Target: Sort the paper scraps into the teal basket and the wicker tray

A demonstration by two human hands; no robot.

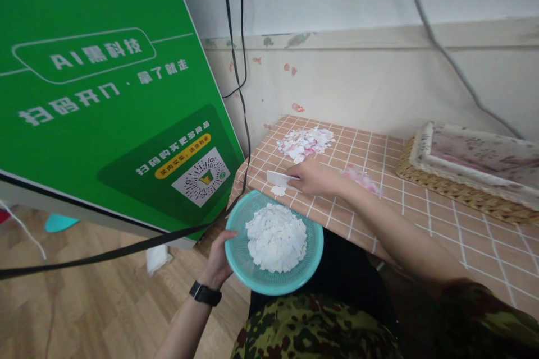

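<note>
My left hand (pixel 221 256) grips the rim of a round turquoise plastic basket (pixel 315 258), thumb over the edge. A heap of white paper scraps (pixel 277 238) lies in it. The basket is held just below the front edge of a table with a brown checked cloth (pixel 357 148). Over the tabletop, my right hand (pixel 309 175) is closed on a flat white card (pixel 278 178). A few white scraps (pixel 278 190) lie by the card, near the table edge. Behind the hand sits a pile of white and pink scraps (pixel 305 142).
A smaller patch of pink scraps (pixel 362 179) lies beyond my right forearm. A lined wicker basket (pixel 455 179) stands at the table's right. To the left rises a large green cabinet (pixel 84 140) with white lettering; a black cord (pixel 245 123) hangs before it.
</note>
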